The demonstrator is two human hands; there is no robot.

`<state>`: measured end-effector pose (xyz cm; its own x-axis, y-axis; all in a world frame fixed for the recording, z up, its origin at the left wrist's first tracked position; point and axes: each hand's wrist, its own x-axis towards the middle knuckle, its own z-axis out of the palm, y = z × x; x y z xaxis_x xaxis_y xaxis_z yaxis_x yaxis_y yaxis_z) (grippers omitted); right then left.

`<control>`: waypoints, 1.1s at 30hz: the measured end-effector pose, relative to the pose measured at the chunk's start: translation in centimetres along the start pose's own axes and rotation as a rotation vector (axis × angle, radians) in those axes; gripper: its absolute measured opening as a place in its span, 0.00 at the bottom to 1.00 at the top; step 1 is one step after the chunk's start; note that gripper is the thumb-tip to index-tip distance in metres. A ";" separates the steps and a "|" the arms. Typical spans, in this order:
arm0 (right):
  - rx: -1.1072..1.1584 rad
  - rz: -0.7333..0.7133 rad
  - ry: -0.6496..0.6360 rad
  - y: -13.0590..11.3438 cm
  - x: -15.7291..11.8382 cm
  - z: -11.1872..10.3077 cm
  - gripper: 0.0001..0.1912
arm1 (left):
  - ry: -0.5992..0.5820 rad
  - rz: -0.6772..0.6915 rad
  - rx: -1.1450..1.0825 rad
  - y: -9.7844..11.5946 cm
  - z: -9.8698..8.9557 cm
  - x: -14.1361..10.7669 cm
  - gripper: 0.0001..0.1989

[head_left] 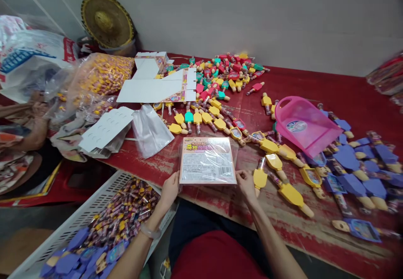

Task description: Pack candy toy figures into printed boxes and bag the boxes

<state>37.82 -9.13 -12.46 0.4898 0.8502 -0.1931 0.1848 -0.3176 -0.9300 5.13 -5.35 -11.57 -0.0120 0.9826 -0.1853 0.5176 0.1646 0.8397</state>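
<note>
A flat printed cardboard box (pixel 208 165) in a clear plastic bag lies at the table's front edge, its text and barcode face up. My left hand (pixel 170 188) grips the wrapped box at its left front corner. At the right side, my right hand (pixel 246 183) pinches the loose edge of the bag, fingers closed. Close to that hand lies a yellow paddle-shaped toy (pixel 260 178) with a candy tube. Left of the box are a stack of clear bags (pixel 151 130) and white die-cut card inserts (pixel 108 130).
A pink dustpan (pixel 305 123) rests among purple toys (pixel 349 157) at right. Behind are a mixed toy pile (pixel 220 73) and white cartons (pixel 154 90). A white crate (pixel 78 216) of candy tubes stands lower left. Another person's arm (pixel 34 123) is at far left.
</note>
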 end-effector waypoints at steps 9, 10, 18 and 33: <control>0.237 0.209 -0.135 -4.0 0.4 3.1 0.33 | -0.209 -0.291 -0.644 5.5 0.4 2.7 0.34; 0.290 0.202 -0.115 -4.7 -0.2 2.9 0.33 | -0.238 -0.309 -0.665 6.0 0.4 2.2 0.37; 0.548 -0.041 0.011 -7.9 -9.2 -11.4 0.52 | -0.613 -0.036 -0.567 8.7 6.4 1.5 0.53; -0.275 0.001 1.656 -1.0 -20.3 -40.5 0.57 | -0.888 0.499 -0.150 16.6 25.7 -7.3 0.20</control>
<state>62.20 -43.11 5.07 0.7644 -0.4217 0.4878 0.2298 -0.5286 -0.8172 35.82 -11.96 -9.38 0.8433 0.5343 -0.0575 0.1775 -0.1760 0.9683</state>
